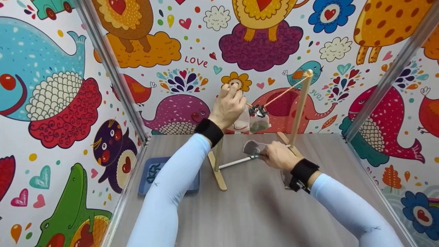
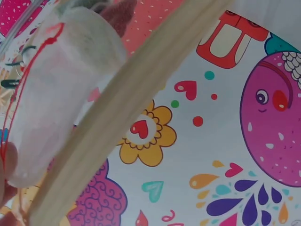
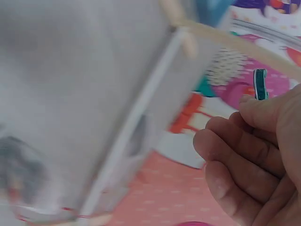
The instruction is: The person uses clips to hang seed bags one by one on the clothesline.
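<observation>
My left hand (image 1: 228, 104) is raised at the top of the left wooden post (image 2: 120, 101). Its fingertips pinch the top of a whitish mesh pouch (image 2: 70, 89) with a red drawstring, right by the string. Another pouch (image 1: 260, 124) hangs beside it from the orange string (image 1: 286, 91), with dark green clips (image 1: 258, 110) at its top. Lower down, my right hand (image 1: 280, 156) pinches a small green clip (image 3: 260, 84) between thumb and index finger. It is over the white rod (image 1: 236, 162) that joins the two posts near the table.
A blue tray (image 1: 195, 181) with several green clips (image 1: 153, 172) stands at the left, partly behind my left arm. The right post (image 1: 301, 109) rises past my right hand. One sheer pouch (image 1: 251, 147) lies by the rod, another (image 1: 285, 178) near my right wrist. Patterned walls (image 1: 205, 44) surround the table.
</observation>
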`<state>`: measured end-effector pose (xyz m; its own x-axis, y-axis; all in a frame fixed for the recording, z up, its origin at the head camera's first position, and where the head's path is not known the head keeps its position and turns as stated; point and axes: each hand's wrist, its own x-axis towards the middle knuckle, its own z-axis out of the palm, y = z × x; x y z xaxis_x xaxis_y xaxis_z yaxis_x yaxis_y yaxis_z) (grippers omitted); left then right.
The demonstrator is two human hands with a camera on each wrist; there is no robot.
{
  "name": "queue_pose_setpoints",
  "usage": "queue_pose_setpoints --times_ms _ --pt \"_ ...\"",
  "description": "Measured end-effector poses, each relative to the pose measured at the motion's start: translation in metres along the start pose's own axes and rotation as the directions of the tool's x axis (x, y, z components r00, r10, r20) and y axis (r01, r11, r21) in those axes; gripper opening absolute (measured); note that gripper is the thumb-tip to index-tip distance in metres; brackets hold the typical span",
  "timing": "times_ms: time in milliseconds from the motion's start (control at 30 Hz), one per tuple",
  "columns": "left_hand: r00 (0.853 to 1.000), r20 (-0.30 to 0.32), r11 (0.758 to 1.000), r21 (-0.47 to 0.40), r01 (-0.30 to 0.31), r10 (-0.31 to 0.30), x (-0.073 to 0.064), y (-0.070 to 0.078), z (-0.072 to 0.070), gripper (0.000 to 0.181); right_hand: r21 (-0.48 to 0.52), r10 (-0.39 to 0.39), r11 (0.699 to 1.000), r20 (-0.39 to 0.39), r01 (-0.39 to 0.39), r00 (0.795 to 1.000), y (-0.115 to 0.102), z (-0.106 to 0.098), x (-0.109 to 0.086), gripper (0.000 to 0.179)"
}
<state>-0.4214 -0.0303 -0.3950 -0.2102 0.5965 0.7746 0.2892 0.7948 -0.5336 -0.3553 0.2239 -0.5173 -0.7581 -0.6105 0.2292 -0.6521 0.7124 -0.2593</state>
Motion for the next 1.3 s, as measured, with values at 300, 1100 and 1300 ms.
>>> queue_pose_setpoints --times_ms 300,1100,1300 --pt "0.988 0.147 0.996 -0.056 0.064 -0.055 0.009 -0.007 0.001 0.014 -0.070 0.051 0.995 -0.234 -0.069 0.971 -0.033 -0.087 0.050 0.010" --pt "1.000 -0.023 0.984 -0.176 0.006 -0.011 -0.007 -0.016 0.003 0.005 -0.254 0.106 0.957 -0.128 -0.136 0.986 -0.043 -0.130 0.122 0.019" --pt "0.980 -0.159 0.941 -0.333 0.062 -0.121 -0.032 -0.034 -0.001 0.016 -0.218 0.084 0.962 -0.335 -0.165 0.938 -0.027 -0.103 0.086 0.026"
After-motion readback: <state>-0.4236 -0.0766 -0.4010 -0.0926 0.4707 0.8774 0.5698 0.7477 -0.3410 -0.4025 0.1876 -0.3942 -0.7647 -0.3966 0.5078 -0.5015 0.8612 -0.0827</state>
